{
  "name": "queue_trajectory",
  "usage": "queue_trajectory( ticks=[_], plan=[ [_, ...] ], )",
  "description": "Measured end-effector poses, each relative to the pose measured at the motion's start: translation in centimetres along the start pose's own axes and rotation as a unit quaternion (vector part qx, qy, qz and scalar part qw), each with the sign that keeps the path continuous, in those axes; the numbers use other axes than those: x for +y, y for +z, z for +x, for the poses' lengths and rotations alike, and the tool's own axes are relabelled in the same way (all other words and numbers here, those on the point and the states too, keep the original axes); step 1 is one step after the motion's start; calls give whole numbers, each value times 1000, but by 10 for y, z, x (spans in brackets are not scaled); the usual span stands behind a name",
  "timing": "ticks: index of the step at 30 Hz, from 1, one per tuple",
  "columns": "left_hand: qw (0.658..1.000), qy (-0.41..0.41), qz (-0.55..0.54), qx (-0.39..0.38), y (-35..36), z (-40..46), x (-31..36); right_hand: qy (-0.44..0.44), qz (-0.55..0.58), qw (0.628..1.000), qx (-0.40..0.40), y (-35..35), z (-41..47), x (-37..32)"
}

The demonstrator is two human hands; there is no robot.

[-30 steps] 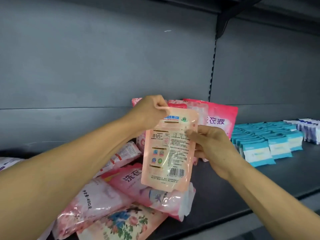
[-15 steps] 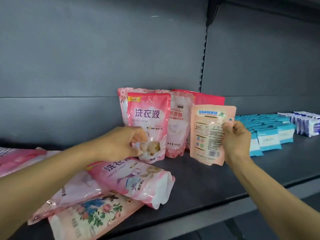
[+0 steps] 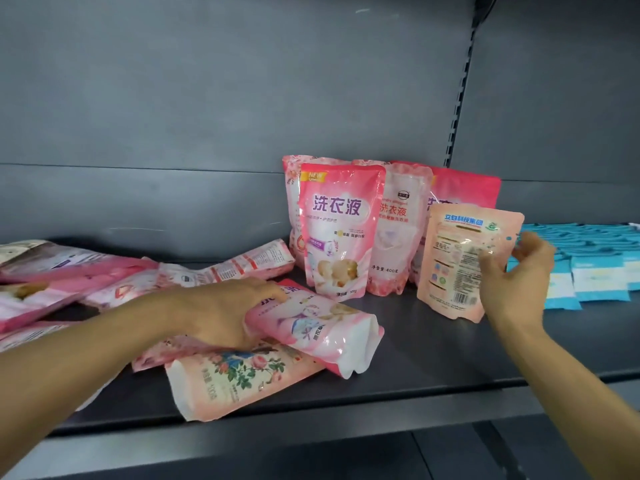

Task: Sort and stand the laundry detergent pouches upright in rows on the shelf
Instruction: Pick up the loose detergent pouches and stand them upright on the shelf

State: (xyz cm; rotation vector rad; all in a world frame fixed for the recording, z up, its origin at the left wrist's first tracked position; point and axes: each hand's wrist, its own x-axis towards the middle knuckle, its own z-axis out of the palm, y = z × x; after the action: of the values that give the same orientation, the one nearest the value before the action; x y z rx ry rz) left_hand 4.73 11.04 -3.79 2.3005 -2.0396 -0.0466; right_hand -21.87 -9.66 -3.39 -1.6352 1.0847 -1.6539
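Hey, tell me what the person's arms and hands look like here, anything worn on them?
Both forearms are bare as far as the picture shows them: no sleeves, no gloves. The left hand and the right hand show no ring, watch or bracelet that I can make out. The right hand's fingertips are a little blurred. The nails look short and plain where visible.

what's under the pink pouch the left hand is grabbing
The pink pouch lies across a floral pouch and another pink pouch, both flat on the shelf. The left hand hides where they overlap.
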Motion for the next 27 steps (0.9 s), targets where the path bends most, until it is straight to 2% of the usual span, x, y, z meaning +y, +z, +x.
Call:
queue_trajectory(
  ticks=[3, 4, 5, 7, 9, 12, 15, 17, 21, 23, 27],
  plan=[
    [1000, 7, 27, 9, 5, 2, 2, -138, -53, 989, 12, -7, -21, -16],
    [999, 10, 40, 8, 3, 2, 6, -172, -56, 983, -18, -7, -30, -24],
    [999, 11, 46, 16, 3, 3, 7, -199, -64, 976, -68, -5, -41, -32],
    [997, 26, 55, 38, -1, 1, 7, -200, -91, 954, -204, 7, -60, -43],
    [993, 47, 74, 84, -5, 1, 6, -189, -133, 908, -348, 20, -80, -54],
    [975, 61, 137, 165, -11, 6, 7, -119, -172, 872, -443, 35, -94, -59],
    [938, 120, 214, 245, -18, 14, 7, -6, -197, 876, -440, 46, -86, -63],
    [921, 156, 229, 276, -27, 17, 10, 79, -168, 878, -442, 48, -78, -66],
    [907, 184, 184, 330, -36, 21, 18, 180, -85, 851, -486, 47, -69, -59],
    [896, 200, 134, 373, -37, 24, 17, 233, -6, 830, -507, 47, -68, -52],
    [885, 247, 56, 390, -41, 27, 28, 313, 125, 789, -514, 56, -69, -47]
  ],
)
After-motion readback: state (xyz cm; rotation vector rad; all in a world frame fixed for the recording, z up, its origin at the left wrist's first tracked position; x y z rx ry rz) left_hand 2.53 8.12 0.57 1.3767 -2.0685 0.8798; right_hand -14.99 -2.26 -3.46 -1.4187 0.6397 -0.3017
